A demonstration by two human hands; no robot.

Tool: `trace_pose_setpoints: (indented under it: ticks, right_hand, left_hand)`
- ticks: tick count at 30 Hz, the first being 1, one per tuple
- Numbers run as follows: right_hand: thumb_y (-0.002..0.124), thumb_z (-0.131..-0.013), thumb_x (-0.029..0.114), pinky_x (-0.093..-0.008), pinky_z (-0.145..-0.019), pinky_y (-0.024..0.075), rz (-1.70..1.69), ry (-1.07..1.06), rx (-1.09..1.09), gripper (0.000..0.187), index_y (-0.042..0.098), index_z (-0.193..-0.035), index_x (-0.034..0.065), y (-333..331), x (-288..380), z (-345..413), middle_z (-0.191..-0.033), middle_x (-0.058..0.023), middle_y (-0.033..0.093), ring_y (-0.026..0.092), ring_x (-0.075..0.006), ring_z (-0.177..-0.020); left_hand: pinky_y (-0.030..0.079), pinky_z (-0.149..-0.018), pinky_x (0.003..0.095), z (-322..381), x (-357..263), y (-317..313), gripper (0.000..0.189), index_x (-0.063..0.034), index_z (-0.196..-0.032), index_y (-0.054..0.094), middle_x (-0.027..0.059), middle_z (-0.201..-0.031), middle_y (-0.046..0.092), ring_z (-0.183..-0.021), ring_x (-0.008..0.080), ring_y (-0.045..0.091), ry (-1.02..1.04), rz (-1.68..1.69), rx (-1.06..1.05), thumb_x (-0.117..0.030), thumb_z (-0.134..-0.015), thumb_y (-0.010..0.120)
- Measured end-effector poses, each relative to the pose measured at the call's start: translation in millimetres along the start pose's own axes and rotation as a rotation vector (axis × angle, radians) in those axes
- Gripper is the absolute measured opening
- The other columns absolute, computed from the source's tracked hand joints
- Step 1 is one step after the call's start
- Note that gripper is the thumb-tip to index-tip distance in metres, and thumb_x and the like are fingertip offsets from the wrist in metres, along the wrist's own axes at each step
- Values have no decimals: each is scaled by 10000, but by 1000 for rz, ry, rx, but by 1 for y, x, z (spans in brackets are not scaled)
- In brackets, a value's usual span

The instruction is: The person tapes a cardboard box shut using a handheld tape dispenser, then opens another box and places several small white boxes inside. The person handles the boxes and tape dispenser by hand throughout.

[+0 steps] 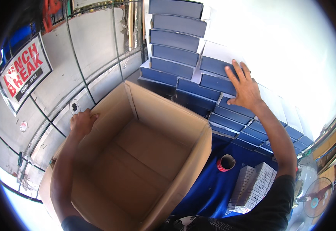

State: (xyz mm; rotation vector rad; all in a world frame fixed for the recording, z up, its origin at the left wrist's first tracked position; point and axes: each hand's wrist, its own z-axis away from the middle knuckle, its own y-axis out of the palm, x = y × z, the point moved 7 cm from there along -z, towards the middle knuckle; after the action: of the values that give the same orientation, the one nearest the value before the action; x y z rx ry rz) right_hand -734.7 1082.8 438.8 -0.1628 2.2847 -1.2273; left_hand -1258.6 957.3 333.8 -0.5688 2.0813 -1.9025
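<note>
A large cardboard box (168,109) with nothing inside stands open before me, left of centre. My left hand (82,122) grips the top edge of its left wall. My right hand (244,89) is spread, its fingers at a blue-fronted box (214,66) with a white top in the stack behind the carton; whether they touch it I cannot tell. Several more such boxes (173,40) rise in a taller pile at the back. A tape roll core (226,163) with a red outer side rests on the blue cloth (205,184), right of the carton.
Bundled small white boxes (251,187) with handwriting lie at the lower right, near my right arm. An electric fan (318,197) stands at the far right. On the left, a wall of pale panels behind a wire grid (90,43) carries a printed sign (26,72).
</note>
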Motion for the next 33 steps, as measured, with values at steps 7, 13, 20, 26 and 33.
trace_pose_setpoints:
  ticks: [7,13,20,26,33]
  right_hand:
    - [944,-586,385,-430,-937,556,-83,70,-241,1202,289,-1582,229,4,-49,-8,-1496,-223,388,498,-382,-1252]
    - [827,-812,407,-384,-644,537,-653,310,-101,912,352,-1517,76,31,-68,4,-680,-141,664,677,-244,-608]
    - [810,-845,341,-383,-542,523,-564,302,-124,811,378,-1468,55,-2,-43,41,-578,-123,610,653,-281,-520]
    - [860,-791,247,-378,-590,557,-609,157,-318,834,404,-1460,47,-17,-11,112,-864,-206,683,678,-296,-613]
    - [888,-762,207,-370,-642,592,-517,-142,-584,827,435,-1408,-38,-50,12,145,-1035,-259,683,726,-324,-780]
  left_hand:
    - [511,-917,511,-1,-4,3,474,-51,-1220,565,232,-1142,668,-1085,395,655,52,23,-21,-441,-956,624]
    - [498,-968,502,27,-75,-23,614,-40,-1406,446,265,-1339,550,-1181,409,599,457,226,-400,-370,-939,670]
    - [489,-1019,432,57,-211,-39,739,2,-1487,362,237,-1383,554,-1231,334,599,661,1006,218,-483,-982,595]
    - [419,-1046,603,34,-344,-54,1139,-16,-1558,259,300,-1521,360,-1368,464,417,489,1651,828,-871,-824,428]
    - [450,-1009,473,65,-358,-91,851,17,-1368,535,226,-1307,590,-1228,328,547,646,1763,903,-562,-774,727]
